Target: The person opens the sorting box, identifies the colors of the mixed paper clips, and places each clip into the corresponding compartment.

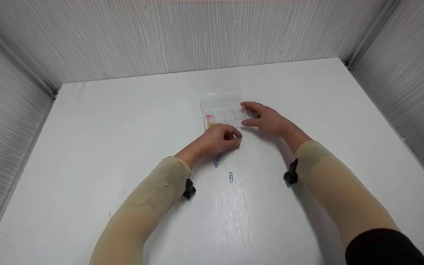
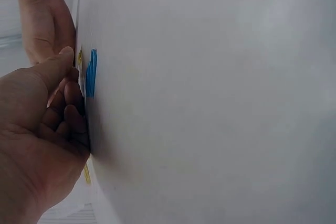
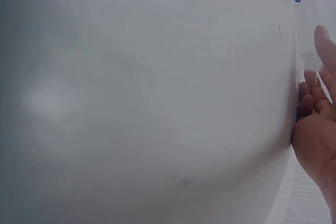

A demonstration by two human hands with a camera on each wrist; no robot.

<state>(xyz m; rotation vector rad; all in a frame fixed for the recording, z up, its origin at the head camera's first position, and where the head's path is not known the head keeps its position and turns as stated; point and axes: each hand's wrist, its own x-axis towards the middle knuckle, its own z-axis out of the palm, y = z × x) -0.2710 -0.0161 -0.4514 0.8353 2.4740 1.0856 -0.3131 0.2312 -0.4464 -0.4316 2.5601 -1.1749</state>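
Note:
A clear plastic compartment box lies on the table, its transparent lid folded back. Pink pieces and yellow paper clips fill compartments at its left end. My right hand grips the box's right end, thumb in front and fingers behind. At the front edge, my left hand has thumb and forefinger brought close together, the other fingers curled; I cannot tell whether something small is between them. Blue paper clips lie beside the left wrist, also seen as blue clips in the left wrist view.
Another blue paper clip lies alone nearer the front. The white table meets a wood-grained panel at the back, with similar panels along both sides. Small black cameras hang under the wrists.

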